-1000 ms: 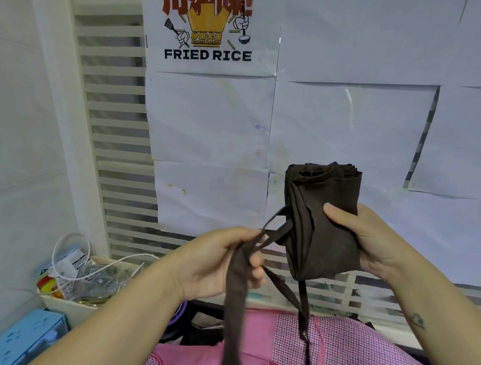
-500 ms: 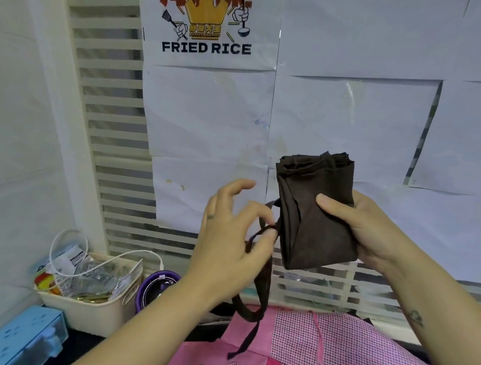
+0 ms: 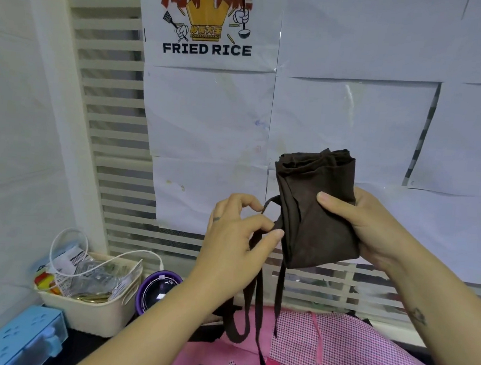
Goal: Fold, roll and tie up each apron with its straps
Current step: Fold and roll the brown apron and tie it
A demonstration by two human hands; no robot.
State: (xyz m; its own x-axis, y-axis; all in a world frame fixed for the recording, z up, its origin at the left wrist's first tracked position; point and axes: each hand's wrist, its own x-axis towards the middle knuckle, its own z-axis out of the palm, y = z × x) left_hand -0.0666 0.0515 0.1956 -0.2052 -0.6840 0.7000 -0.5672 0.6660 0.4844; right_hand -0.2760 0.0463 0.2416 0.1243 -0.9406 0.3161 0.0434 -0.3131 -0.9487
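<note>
Two hands meet mid-frame. The right hand [image 3: 373,230] has its fingers curled round the rolled brown apron [image 3: 317,217], upright, likely so it cannot unfurl. Just left, the left hand [image 3: 234,239] pinches a strap [image 3: 242,312], probably for wrapping.

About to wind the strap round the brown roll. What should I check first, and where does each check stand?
1. Roll secured: the right grip holds the rolled brown apron, thumb across its front. Ok.
2. Roll compact: the layers at its top end sit together. Ok.
3. Strap in hand: the left grip pinches a strap beside the roll. Ok.
4. Strap wound round the roll: none crosses its front. Not ok.
5. Loose ends untangled: they hang down onto the pink apron. Cannot tell.
</note>
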